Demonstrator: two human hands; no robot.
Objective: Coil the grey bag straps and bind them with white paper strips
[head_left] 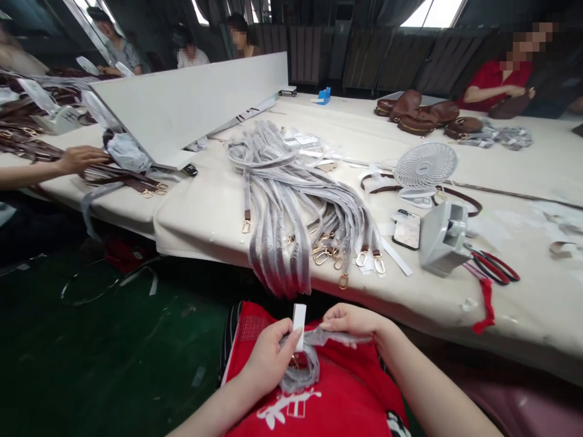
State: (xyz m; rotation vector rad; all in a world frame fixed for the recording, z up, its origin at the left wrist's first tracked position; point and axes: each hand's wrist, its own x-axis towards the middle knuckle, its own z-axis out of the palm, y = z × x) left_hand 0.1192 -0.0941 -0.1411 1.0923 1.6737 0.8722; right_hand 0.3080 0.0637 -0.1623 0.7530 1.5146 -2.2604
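Observation:
Over my lap, my left hand pinches a white paper strip together with a coiled strap in cloudy plastic wrap. Part of a gold clasp shows inside the coil. My right hand is closed on another stretch of the same wrapped strap, to the right of the coil. On the table in front lies a big bundle of plastic-wrapped straps. Several gold clasps stick out at its near end, and some straps hang over the table edge.
Right of the bundle are a phone, a grey tape dispenser, red-handled scissors and a white fan. A white board divides the table. Brown bags lie near a person in red. At left, another person's hand touches straps.

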